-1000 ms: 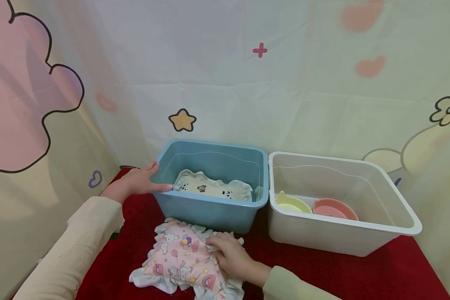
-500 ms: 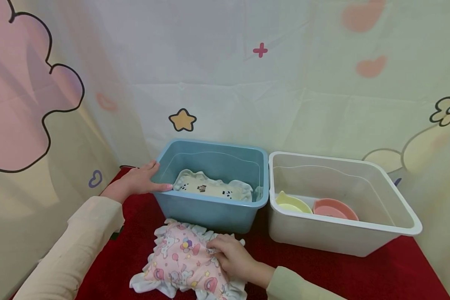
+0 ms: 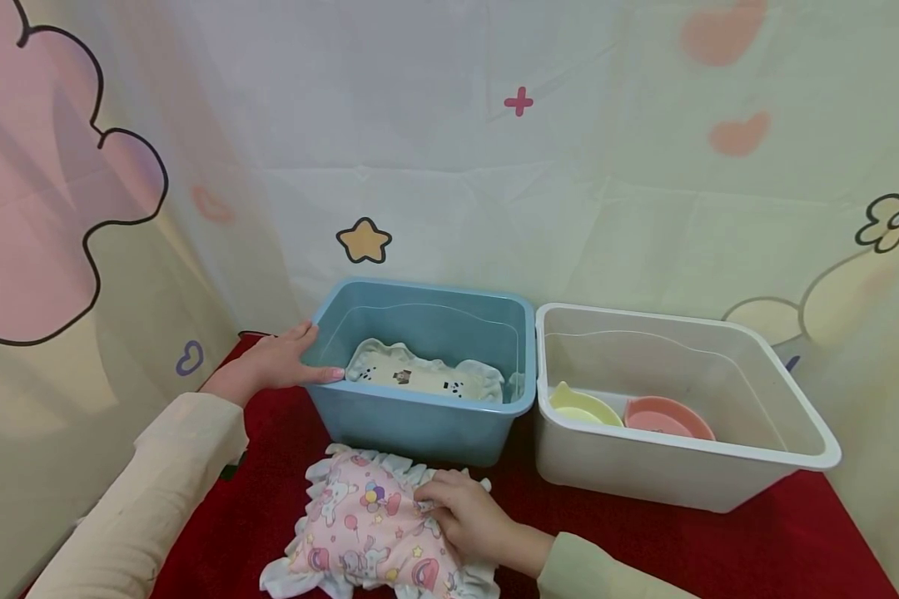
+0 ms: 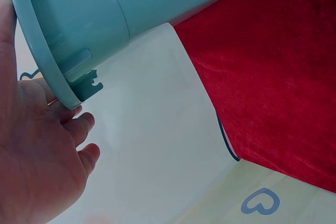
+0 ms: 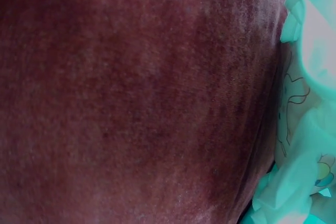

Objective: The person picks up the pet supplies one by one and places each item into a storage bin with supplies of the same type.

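My left hand (image 3: pixel 279 361) grips the left front corner of a blue plastic bin (image 3: pixel 412 416), thumb along the front rim. In the left wrist view its fingers (image 4: pixel 79 129) curl under the bin's rim (image 4: pixel 39 51). In front of the bin, a small pink pillow (image 3: pixel 360 532) with white ruffles and cartoon prints lies on the red cloth. My right hand (image 3: pixel 468 516) holds that pillow by its right side, where the fabric bunches; the fingertips are partly hidden. Its ruffle (image 5: pixel 294 182) shows at the right edge of the right wrist view. Inside the bin lies a cream ruffled pillow (image 3: pixel 419 374) with animal prints.
Right beside the blue bin stands a white bin (image 3: pixel 644 466) holding a yellow dish (image 3: pixel 580 408) and a coral-pink dish (image 3: pixel 667 418). Red velvet cloth (image 3: pixel 607 541) covers the table. A printed pale curtain (image 3: pixel 449 200) hangs close behind both bins.
The pink pillow and my right hand have shifted slightly toward me and to the right. My left hand stays on the blue bin's rim.
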Demonstrator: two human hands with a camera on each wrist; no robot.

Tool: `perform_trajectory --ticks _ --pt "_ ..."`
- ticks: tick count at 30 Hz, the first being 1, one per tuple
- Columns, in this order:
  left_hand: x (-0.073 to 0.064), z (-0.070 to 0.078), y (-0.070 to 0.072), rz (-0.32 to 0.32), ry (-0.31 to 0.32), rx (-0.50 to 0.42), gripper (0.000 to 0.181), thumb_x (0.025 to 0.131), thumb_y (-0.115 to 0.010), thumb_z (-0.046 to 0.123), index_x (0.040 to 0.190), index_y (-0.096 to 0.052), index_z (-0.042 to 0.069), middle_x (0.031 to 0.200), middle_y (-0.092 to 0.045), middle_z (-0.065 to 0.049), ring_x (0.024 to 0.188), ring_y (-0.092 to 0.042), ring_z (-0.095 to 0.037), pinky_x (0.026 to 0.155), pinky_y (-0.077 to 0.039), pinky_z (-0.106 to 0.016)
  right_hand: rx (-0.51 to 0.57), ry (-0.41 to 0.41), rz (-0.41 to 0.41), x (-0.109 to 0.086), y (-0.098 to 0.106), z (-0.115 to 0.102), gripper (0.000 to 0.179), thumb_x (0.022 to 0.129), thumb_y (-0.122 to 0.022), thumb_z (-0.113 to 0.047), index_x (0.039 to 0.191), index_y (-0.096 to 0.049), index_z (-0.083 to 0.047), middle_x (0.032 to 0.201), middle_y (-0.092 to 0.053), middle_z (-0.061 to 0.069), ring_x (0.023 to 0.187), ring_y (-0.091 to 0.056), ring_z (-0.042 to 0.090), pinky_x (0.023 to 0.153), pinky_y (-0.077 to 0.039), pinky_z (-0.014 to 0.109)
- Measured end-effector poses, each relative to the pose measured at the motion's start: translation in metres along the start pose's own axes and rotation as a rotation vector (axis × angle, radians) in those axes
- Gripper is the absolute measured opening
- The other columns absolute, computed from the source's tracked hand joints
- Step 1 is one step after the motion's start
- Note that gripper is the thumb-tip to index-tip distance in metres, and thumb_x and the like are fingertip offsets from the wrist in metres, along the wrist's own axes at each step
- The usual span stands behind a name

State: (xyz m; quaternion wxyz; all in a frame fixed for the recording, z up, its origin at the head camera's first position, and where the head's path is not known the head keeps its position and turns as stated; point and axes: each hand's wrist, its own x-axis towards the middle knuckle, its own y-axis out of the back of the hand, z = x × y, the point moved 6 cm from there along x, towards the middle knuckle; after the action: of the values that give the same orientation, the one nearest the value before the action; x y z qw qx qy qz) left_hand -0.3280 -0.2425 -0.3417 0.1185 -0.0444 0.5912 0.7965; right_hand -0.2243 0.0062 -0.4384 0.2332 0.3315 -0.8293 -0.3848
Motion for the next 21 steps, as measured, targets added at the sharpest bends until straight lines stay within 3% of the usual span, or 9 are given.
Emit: perform_trajectory --ticks 13,21 --pt "0.000 0.002 0.001 0.012 0.000 0.033 0.105 0.071 -0.054 0.065 0.141 -0.009 0.001 0.146 -0.007 -0.024 0.129 -0.012 -0.048 0.094 -0.025 -0.066 -0.020 0.064 0.008 -0.003 0.005 -0.006 0.024 0.085 -0.054 -0.004 0.102 -0.062 -0.019 0.092 -0.058 -0.009 0.086 -0.048 0.002 0.084 -0.045 0.021" --pt "0.000 0.002 0.001 0.030 -0.018 0.058 0.104 0.071 -0.053 0.066 0.141 -0.011 0.001 0.145 -0.009 -0.025 0.129 -0.013 -0.047 0.094 -0.025 -0.065 -0.011 0.053 -0.017 -0.005 0.012 -0.012 0.025 0.084 -0.055 -0.005 0.102 -0.063 -0.020 0.094 -0.059 -0.008 0.086 -0.048 0.003 0.085 -0.045 0.021"
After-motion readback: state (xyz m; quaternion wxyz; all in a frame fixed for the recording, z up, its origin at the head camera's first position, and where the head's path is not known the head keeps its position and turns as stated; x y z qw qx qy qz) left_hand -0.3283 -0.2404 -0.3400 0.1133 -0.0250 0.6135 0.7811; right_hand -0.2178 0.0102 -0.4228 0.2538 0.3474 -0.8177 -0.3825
